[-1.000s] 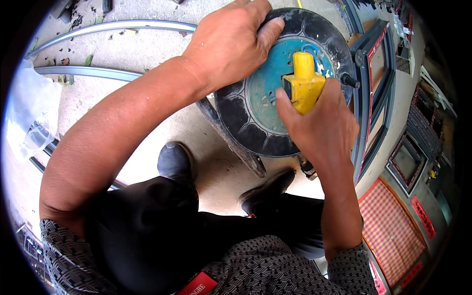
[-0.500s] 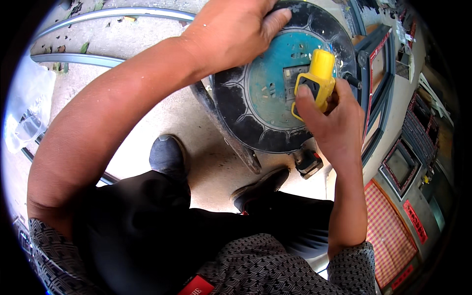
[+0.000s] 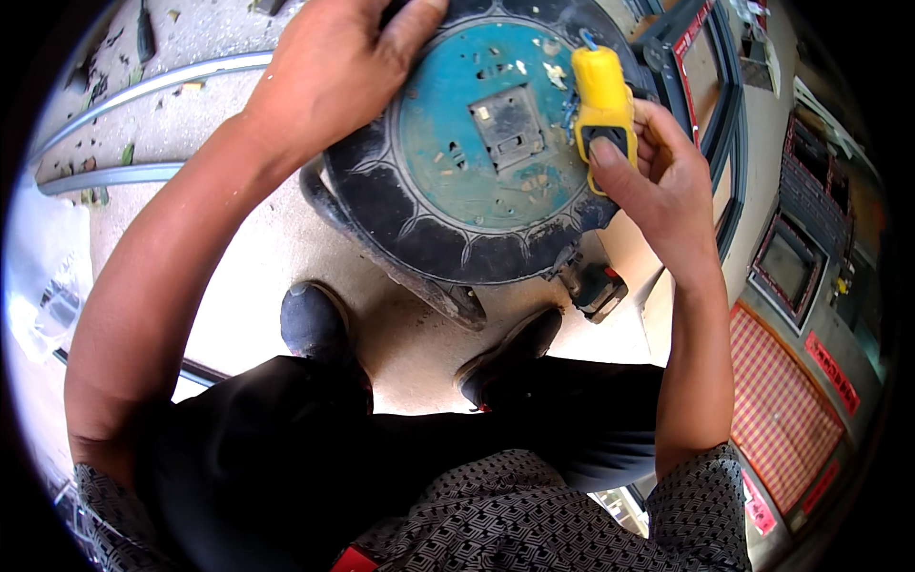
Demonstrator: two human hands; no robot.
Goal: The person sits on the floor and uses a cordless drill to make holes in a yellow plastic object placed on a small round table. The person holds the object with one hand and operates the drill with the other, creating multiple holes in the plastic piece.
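Note:
A large cable reel (image 3: 429, 186), with a teal centre and a broad black rim, stands tilted before me on a metal frame. My left hand (image 3: 329, 71) grips its far left rim; some fingertips are hidden. Pinched between the thumb and fingers of my right hand (image 3: 667, 186) is a yellow connector (image 3: 602, 91) with a black inset. A blue wire pokes out of its upper end. It hangs over the reel's right side, apart from the grey socket plate (image 3: 510, 129) in the centre. Pale crumbs lie on the teal face.
A cordless tool's battery end (image 3: 599, 291) shows below the reel. Dark window frames (image 3: 729, 124) lean at the right, near a checked cloth panel (image 3: 786, 410). Curved metal strips (image 3: 143, 91) lie on the floor at the left, with clear plastic sheeting (image 3: 48, 267) nearer.
The yellow connector has moved from over the socket plate to the reel's right side, uncovering the plate. The view has shifted, so the reel and my left hand appear farther left and higher.

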